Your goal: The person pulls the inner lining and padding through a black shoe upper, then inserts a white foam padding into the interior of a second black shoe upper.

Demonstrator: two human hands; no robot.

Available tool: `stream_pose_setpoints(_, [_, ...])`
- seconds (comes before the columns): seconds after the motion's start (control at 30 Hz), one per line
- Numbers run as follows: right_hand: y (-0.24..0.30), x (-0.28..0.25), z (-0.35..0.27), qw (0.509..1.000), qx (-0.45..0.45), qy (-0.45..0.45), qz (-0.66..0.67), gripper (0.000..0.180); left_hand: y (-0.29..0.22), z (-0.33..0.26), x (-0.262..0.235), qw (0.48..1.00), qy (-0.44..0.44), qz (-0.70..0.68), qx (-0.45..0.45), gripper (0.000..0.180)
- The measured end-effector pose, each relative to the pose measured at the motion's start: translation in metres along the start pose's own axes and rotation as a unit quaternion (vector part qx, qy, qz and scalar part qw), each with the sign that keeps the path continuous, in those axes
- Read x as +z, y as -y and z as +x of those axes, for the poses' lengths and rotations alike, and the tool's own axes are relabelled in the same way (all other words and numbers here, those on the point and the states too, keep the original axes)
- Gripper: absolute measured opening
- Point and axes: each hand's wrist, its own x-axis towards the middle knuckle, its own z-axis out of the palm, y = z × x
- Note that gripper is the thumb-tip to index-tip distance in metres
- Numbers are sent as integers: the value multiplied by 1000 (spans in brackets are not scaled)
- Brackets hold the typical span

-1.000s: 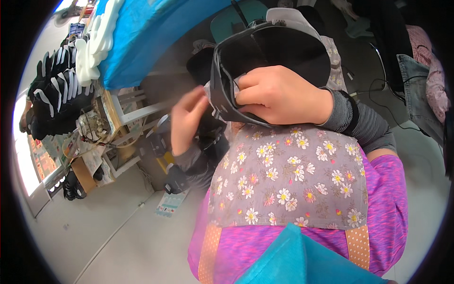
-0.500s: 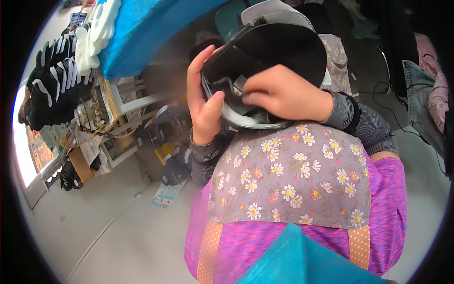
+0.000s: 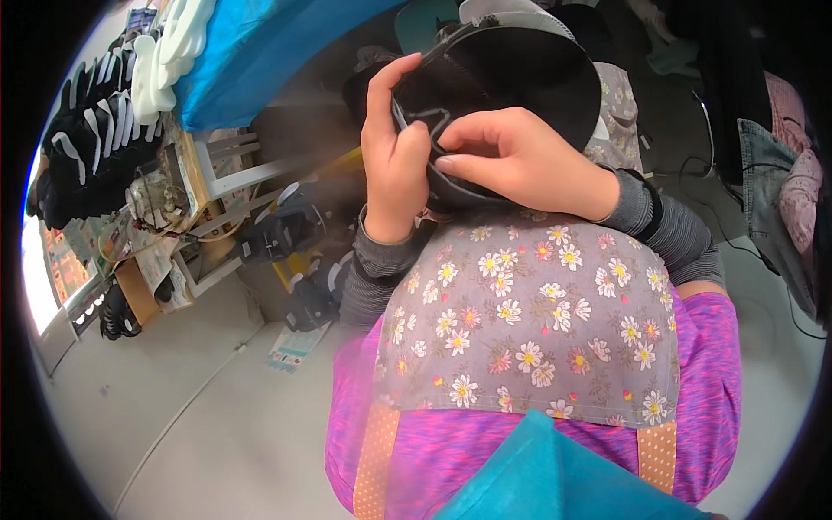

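A black, rounded piece of fabric with a stitched rim [image 3: 520, 74] is held up in front of me, above my lap. My left hand [image 3: 394, 160] grips its left edge, thumb and fingers pinched over the rim. My right hand [image 3: 520, 160] lies on its lower edge, fingers curled and pressing the rim next to the left thumb. Both forearms wear grey striped sleeves. A grey flowered apron [image 3: 529, 321] covers my lap over purple clothing [image 3: 719, 390].
At the left, a rack of black-and-white shoe uppers [image 3: 87, 147] stands beside a blue cloth [image 3: 251, 43] and a cluttered wooden shelf [image 3: 173, 234]. Dark shoes [image 3: 286, 230] lie on the grey floor. Turquoise fabric [image 3: 555, 477] sits at the bottom. Clothes [image 3: 780, 191] hang at right.
My left hand rose from below the fabric and took hold of its left edge. My right hand slid down to the lower rim, and the piece came closer.
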Motion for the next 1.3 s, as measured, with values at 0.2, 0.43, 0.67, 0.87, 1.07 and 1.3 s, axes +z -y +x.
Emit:
stream_pose_setpoints(0.2, [-8, -9, -5, 999, 21, -2, -30, 24, 1, -1, 6, 999, -26, -13, -18, 55])
stream_pose_setpoints(0.43, [-7, -8, -9, 996, 75, -48, 3, 16, 1, 0, 3, 999, -31, 8, -5, 53])
stream_pose_setpoints(0.67, [-20, -15, -12, 978, -169, -13, -122, 17, 1, 4, 8, 999, -23, 15, -25, 51])
stream_pose_setpoints(0.87, [-14, -12, -15, 999, -8, -41, 16, 13, 10, 2, 9, 999, -37, 22, -28, 50])
stream_pose_setpoints(1.07, [-8, -17, -12, 999, 24, -8, 22, 18, 7, 2, 11, 999, -40, 21, -20, 52])
stream_pose_setpoints(1.3, [-8, -19, -4, 997, 74, 0, -5, 25, 0, 1, 12, 997, -8, 59, -50, 56])
